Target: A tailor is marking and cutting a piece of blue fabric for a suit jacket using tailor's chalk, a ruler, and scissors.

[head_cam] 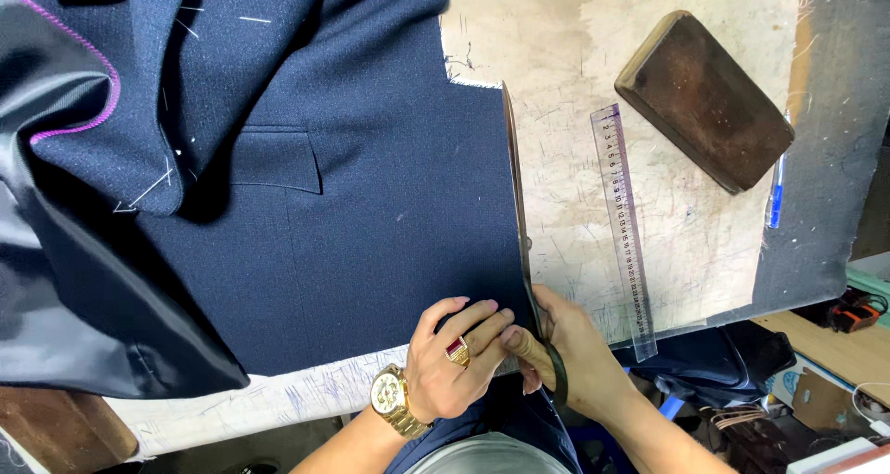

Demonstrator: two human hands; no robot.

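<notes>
Navy wool fills our view: a half-made jacket (pixel 306 205) lies flat on the scarred pale surface (pixel 565 159), its flap pocket (pixel 273 159) and white basting threads showing, dark lining with a magenta-stitched edge bunched at the left. Our right hand (pixel 579 353) works long tailor's shears (pixel 519 224), fingers closed through the dark handle loops, the blades running up along the jacket's right-hand edge. Our left hand (pixel 454 363), with a gold watch and a red-stoned ring, presses the cloth down just beside the blades, fingers held together and curled over the hem corner. A clear ruler (pixel 626 233) lies near, parallel to the shears; a dark wooden block (pixel 705 99) and a blue pen (pixel 775 196) sit further right. To cut this edge well, we judge, the cloth should stay flat and taut under the left hand, the lower blade should ride along the surface, and the fingertips should keep clear of the blade line while long, even strokes follow the edge.
</notes>
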